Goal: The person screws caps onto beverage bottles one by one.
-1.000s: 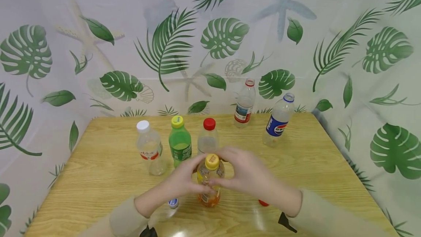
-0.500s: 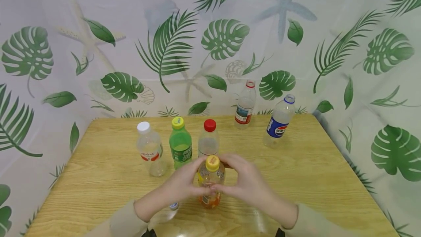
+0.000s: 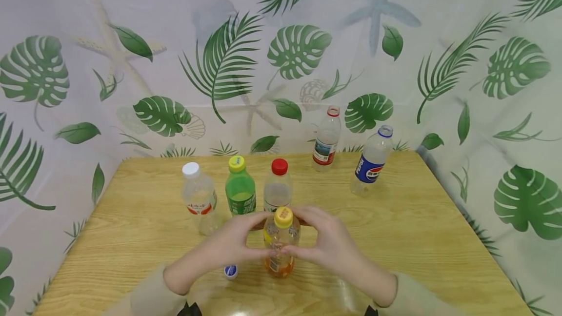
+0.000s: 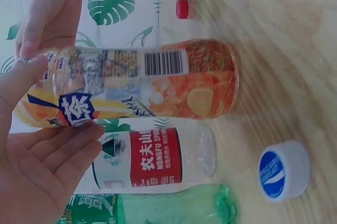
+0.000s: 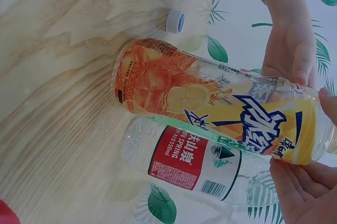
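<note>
An iced tea bottle (image 3: 281,240) with a yellow cap and orange label stands upright on the table. My left hand (image 3: 234,243) curves round its left side, thumb at the front and fingers behind. From the other side my right hand (image 3: 327,240) holds it in the same way, its thumb across the front. In the left wrist view the left hand's fingertips (image 4: 87,137) meet the label. The right wrist view has the right hand (image 5: 310,187) around the upper part of the bottle (image 5: 210,100). The fingers behind it are partly hidden in the head view.
Behind stand a red-capped water bottle (image 3: 277,189), a green bottle (image 3: 240,191) and a white-capped clear bottle (image 3: 199,199). Uncapped bottles, one red-rimmed (image 3: 327,140) and one Pepsi (image 3: 371,162), stand at the back right. A white-and-blue cap (image 3: 230,271) lies left of the hands.
Over the last half second my left hand has shifted slightly left, uncovering more of the loose white-and-blue cap. My right hand settled a little lower earlier. The bottle stays in place.
</note>
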The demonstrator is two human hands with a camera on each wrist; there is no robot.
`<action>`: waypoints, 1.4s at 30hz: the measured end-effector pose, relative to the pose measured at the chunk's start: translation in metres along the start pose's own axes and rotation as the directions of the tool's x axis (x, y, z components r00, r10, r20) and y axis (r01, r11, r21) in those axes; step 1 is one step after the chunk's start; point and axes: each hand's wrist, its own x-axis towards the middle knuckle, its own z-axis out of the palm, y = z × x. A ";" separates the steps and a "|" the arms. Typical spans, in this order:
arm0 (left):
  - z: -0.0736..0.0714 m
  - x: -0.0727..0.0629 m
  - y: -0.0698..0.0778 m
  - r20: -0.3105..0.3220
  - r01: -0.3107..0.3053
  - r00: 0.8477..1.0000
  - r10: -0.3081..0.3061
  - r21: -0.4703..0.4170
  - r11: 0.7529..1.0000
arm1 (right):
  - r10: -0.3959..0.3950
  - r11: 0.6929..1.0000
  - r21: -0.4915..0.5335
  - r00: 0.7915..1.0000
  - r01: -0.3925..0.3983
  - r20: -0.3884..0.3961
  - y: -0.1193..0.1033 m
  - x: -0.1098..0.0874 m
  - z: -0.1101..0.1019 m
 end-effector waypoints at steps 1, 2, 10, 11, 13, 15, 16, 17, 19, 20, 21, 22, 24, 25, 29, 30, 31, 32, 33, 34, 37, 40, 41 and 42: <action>0.002 -0.001 0.000 -0.018 0.005 1.000 -0.005 -0.009 1.000 | 0.013 1.000 0.008 1.000 -0.013 0.002 0.000 0.000 0.000; 0.004 -0.002 0.000 -0.040 0.009 0.999 -0.010 -0.013 1.000 | 0.029 0.999 0.020 1.000 -0.029 0.004 0.000 0.000 0.000; 0.014 -0.004 0.010 -0.151 0.034 0.988 -0.038 -0.030 0.999 | 0.115 0.991 0.068 0.993 -0.112 -0.038 0.001 -0.003 0.000; 0.015 -0.003 0.011 -0.162 0.037 0.986 -0.041 -0.028 0.999 | 0.115 0.992 0.064 0.992 -0.112 -0.048 0.002 -0.004 -0.001; 0.017 -0.002 0.013 -0.182 0.041 0.982 -0.044 -0.024 0.999 | 0.115 0.992 0.055 0.991 -0.112 -0.066 0.003 -0.005 -0.002; 0.020 -0.001 0.015 -0.202 0.043 0.978 -0.046 -0.019 0.999 | 0.108 0.993 0.045 0.991 -0.105 -0.079 0.004 -0.006 -0.004; 0.021 0.000 0.016 -0.211 0.044 0.976 -0.047 -0.019 0.999 | 0.105 0.994 0.046 0.991 -0.102 -0.084 0.005 -0.006 -0.004; 0.022 0.001 0.017 -0.219 0.043 0.975 -0.046 -0.016 0.999 | 0.105 0.994 0.045 0.991 -0.101 -0.086 0.006 -0.007 -0.005; 0.025 0.003 0.018 -0.233 0.036 0.972 -0.037 -0.009 0.999 | 0.106 0.994 0.046 0.990 -0.102 -0.089 0.007 -0.008 -0.008; 0.026 0.004 0.019 -0.241 0.032 0.970 -0.032 -0.007 0.999 | 0.106 0.994 0.045 0.990 -0.102 -0.091 0.007 -0.009 -0.009; 0.027 0.005 0.020 -0.249 0.029 0.968 -0.029 -0.002 1.000 | 0.107 0.994 0.045 0.990 -0.103 -0.094 0.008 -0.009 -0.010; 0.028 0.006 0.021 -0.258 0.025 0.966 -0.023 0.006 1.000 | 0.107 0.994 0.045 0.989 -0.103 -0.097 0.008 -0.010 -0.011; 0.030 0.008 0.022 -0.278 0.012 0.960 -0.002 0.033 0.999 | 0.108 0.994 0.040 0.989 -0.105 -0.105 0.009 -0.011 -0.014; 0.031 0.009 0.023 -0.289 0.006 0.957 0.009 0.050 0.999 | 0.106 0.994 0.035 0.988 -0.103 -0.112 0.010 -0.012 -0.015; 0.034 0.014 0.026 -0.331 -0.019 0.942 0.061 0.128 0.992 | 0.106 0.994 0.020 0.986 -0.105 -0.131 0.012 -0.012 -0.019; 0.035 0.016 0.027 -0.336 -0.023 0.939 0.071 0.144 0.989 | 0.107 0.994 0.010 0.985 -0.107 -0.135 0.013 -0.012 -0.021; 0.036 0.018 0.027 -0.341 -0.023 0.937 0.076 0.157 0.987 | 0.110 0.994 0.004 0.984 -0.110 -0.138 0.014 -0.012 -0.022; 0.037 0.019 0.028 -0.346 -0.024 0.935 0.081 0.166 0.986 | 0.112 0.994 -0.002 0.984 -0.113 -0.141 0.015 -0.013 -0.023; 0.038 0.021 0.028 -0.350 -0.025 0.933 0.087 0.176 0.984 | 0.116 0.993 -0.006 0.983 -0.118 -0.144 0.016 -0.013 -0.025; 0.039 0.023 0.028 -0.353 -0.024 0.931 0.088 0.183 0.983 | 0.119 0.992 -0.011 0.982 -0.122 -0.147 0.017 -0.013 -0.026; 0.042 0.029 0.030 -0.361 -0.017 0.928 0.090 0.201 0.979 | 0.126 0.991 -0.025 0.980 -0.132 -0.154 0.019 -0.013 -0.029; 0.043 0.035 0.032 -0.365 0.006 0.928 0.078 0.224 0.974 | 0.130 0.989 -0.047 0.978 -0.140 -0.166 0.023 -0.012 -0.032; 0.043 0.037 0.033 -0.364 0.014 0.929 0.073 0.230 0.973 | 0.131 0.989 -0.049 0.977 -0.141 -0.169 0.024 -0.012 -0.033; 0.043 0.040 0.033 -0.364 0.024 0.929 0.067 0.240 0.970 | 0.131 0.989 -0.052 0.976 -0.142 -0.175 0.025 -0.012 -0.034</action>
